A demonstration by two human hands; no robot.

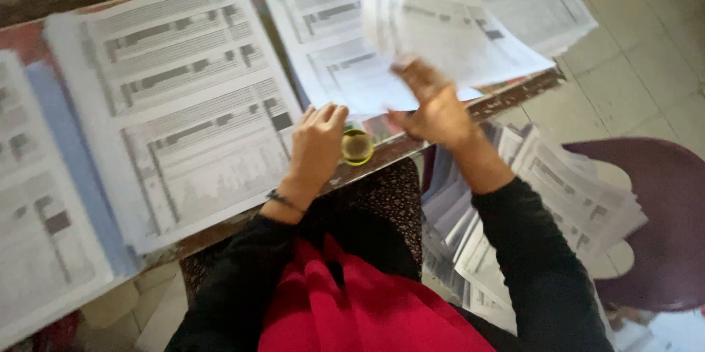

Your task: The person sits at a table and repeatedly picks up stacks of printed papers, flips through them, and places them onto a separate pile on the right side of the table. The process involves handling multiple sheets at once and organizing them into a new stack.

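The right hand (433,106) has its grip closed on a printed sheet (448,14), lifted off the worktop (507,99) and caught mid-swing; the sheet is blurred, so exactly how the fingers pinch its lower edge is hard to tell. The sheet rises up and away from the grip, its long axis tilted from the lower left toward the upper right, printed face toward the camera. The left hand (317,148) lies flat, grip released, fingers curled loosely on the worktop edge, touching the near corner of the paper stack (183,102) to its left. Just right of that hand sits a small round yellow-green tub (357,146). Beyond the right hand lies another stack (323,44) of similar pages, and below it, off the worktop, a loose heap of sheets (558,198) rests on a dark purple chair (661,220).

The step in hand looks like moving 1 page between piles. The next move calls for steering the sheet flat over a pile and opening the grip only when its edges line up.
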